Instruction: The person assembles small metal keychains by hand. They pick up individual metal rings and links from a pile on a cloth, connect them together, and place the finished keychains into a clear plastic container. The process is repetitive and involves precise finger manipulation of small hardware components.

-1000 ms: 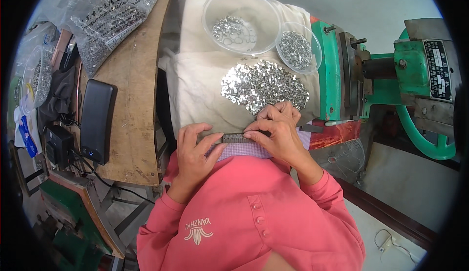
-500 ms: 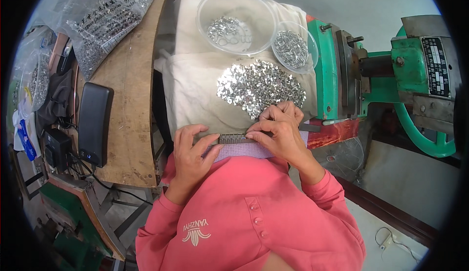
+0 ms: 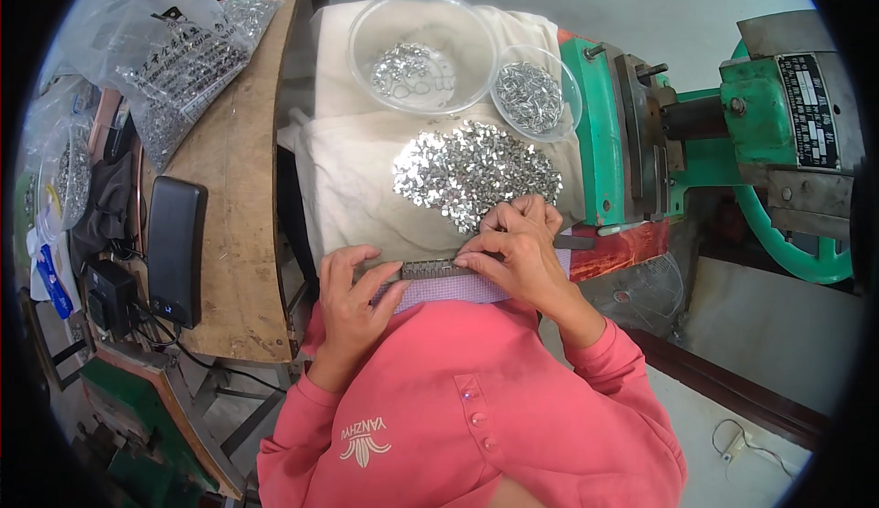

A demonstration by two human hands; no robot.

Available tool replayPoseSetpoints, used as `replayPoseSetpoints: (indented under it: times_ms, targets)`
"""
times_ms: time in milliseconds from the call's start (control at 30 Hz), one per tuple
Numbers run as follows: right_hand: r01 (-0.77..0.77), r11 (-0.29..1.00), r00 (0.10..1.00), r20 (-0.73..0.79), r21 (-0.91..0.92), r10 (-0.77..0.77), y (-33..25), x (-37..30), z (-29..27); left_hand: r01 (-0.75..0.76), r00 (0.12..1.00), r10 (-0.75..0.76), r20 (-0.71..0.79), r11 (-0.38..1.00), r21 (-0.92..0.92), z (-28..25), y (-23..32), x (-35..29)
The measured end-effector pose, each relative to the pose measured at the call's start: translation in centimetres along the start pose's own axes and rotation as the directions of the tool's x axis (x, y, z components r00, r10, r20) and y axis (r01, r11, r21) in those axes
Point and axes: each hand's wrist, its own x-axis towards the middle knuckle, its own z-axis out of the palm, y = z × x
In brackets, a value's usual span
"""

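A narrow metal bar (image 3: 428, 269) with a row of small slots lies crosswise at the near edge of the cloth, in front of my body. My left hand (image 3: 351, 296) grips its left end between thumb and index finger. At the bar's right end, my right hand (image 3: 520, 254) is closed in a pinch, thumb and fingertips together. Whatever is in that pinch is too small to make out. Just beyond my right hand spreads a loose pile of small shiny metal pieces (image 3: 476, 169). Under the bar shows a purple checked cloth (image 3: 439, 290).
Behind the pile stand a large clear tub (image 3: 352, 50) and a smaller bowl of metal pieces (image 3: 531, 96). A green machine press (image 3: 595, 133) borders the right side. On the wooden table (image 3: 238, 178) to the left are a black power bank (image 3: 176, 252) and a plastic bag of metal parts (image 3: 188, 78).
The view has shifted slightly, so the surroundings sit a little further left. Both hands stay at the bar's ends, my right hand still pinching.
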Motion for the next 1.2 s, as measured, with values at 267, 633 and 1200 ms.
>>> replayPoseSetpoints:
  times_ms: [267, 633, 1200]
  targets:
    - [-0.007, 1.0, 1.0, 0.013, 0.014, 0.007, 0.2, -0.2, -0.1, -0.01, 1.0, 0.01, -0.006, 1.0, 0.005, 0.1, 0.0, 0.0]
    - [-0.03, 1.0, 0.999, 0.04, 0.004, 0.03, 0.5, -0.4, -0.6, -0.006, 1.0, 0.006, -0.006, 1.0, -0.006, 0.1, 0.0, 0.0]
    - [-0.033, 0.999, 0.999, 0.038, -0.012, 0.033, 1.0, -0.7, -0.9, -0.015, 1.0, 0.015, -0.01, 1.0, -0.008, 0.1, 0.0, 0.0]
